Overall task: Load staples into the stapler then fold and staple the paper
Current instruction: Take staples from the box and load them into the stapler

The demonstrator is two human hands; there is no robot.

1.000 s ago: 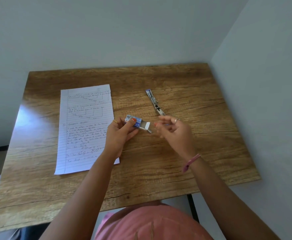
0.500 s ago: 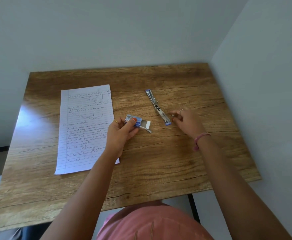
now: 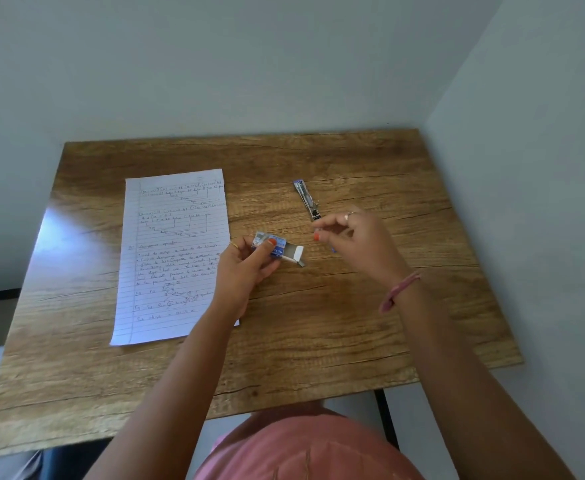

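Observation:
My left hand (image 3: pixel 246 268) grips a small blue staple box (image 3: pixel 279 250) just above the table, thumb on top. Its white inner tray (image 3: pixel 295 254) is slid out to the right. The stapler (image 3: pixel 305 197) lies opened flat on the table, running from far left to near right. My right hand (image 3: pixel 360 244) hovers over its near half and hides most of it. Thumb and forefinger are curled and slightly apart, with nothing visible between them. A handwritten lined paper sheet (image 3: pixel 173 258) lies flat on the left, partly under my left wrist.
The wooden table (image 3: pixel 319 323) stands in a corner, with walls close behind it and on the right. A pink band is on my right wrist. A black table leg shows below the near edge.
My right hand went from the staple box to the near end of the stapler, then lifted and drew back left toward the box. My left hand kept holding the box still.

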